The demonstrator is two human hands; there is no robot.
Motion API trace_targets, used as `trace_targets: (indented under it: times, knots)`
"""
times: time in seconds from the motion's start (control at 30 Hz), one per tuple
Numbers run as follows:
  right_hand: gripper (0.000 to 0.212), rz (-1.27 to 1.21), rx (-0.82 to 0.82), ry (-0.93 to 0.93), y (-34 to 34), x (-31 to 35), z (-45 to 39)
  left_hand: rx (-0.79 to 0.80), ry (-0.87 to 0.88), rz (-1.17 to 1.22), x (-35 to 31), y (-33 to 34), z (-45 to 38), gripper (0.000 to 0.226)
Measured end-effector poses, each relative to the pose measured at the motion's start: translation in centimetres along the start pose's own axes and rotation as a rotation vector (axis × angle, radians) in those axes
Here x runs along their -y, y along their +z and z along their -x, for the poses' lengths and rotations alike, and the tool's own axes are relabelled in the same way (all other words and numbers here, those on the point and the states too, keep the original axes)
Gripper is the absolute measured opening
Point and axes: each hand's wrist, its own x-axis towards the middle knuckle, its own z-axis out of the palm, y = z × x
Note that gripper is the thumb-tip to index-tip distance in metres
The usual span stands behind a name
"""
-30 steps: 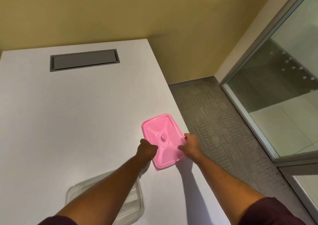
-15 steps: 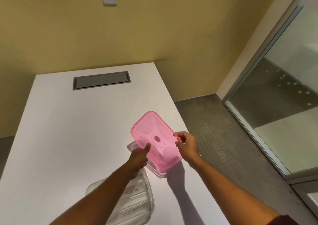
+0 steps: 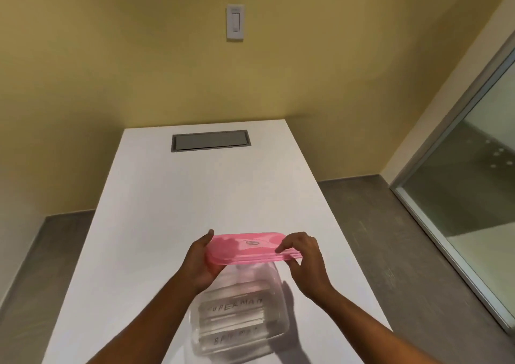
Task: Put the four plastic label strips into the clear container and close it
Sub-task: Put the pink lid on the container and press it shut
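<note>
A pink lid (image 3: 248, 248) is held level in the air between both hands, just above the far end of the clear container (image 3: 278, 319). My left hand (image 3: 199, 263) grips its left edge and my right hand (image 3: 305, 262) pinches its right edge. The container stands on the white table (image 3: 156, 224) near me. Label strips (image 3: 234, 306) lie inside it; one reads SUPERMAN, another lower one is partly legible. How many strips are inside I cannot tell.
A grey cable hatch (image 3: 210, 140) is set into the table's far end. The table's right edge (image 3: 342, 230) drops to grey carpet. A yellow wall with a light switch (image 3: 235, 22) is beyond, and a glass partition (image 3: 473, 185) stands at the right.
Both hands lifted the pink lid off the table, turned it level and carried it left over the clear container. The view tilted up, showing more wall.
</note>
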Motion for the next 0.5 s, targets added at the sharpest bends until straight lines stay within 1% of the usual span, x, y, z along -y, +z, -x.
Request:
trace_targets:
  times: [0.03,0.1,0.17,0.27,0.37,0.5]
  knots:
    - [0.046,0.009,0.016,-0.009,0.5,0.2,0.4,0.004,0.01,-0.013,-0.2,-0.7,0.6,0.034]
    - [0.041,0.009,0.075,0.011,1.2,0.3,1.2,-0.014,0.041,-0.005,-0.4,-2.1,1.2,0.029]
    - [0.048,-0.042,0.166,0.072,1.6,0.5,1.6,-0.04,0.073,0.024,-0.8,-3.4,1.6,0.025]
    - [0.063,-0.267,0.243,0.231,2.1,1.0,1.7,-0.072,0.115,-0.028,-1.4,-5.6,1.8,0.02]
    - [0.063,-0.369,0.178,0.347,2.8,1.6,1.1,-0.072,0.176,-0.119,-2.0,-7.2,1.9,0.022]
    - [0.044,-0.407,0.092,0.469,3.5,1.6,-0.3,-0.024,0.222,-0.193,-2.4,-8.4,2.2,0.023]
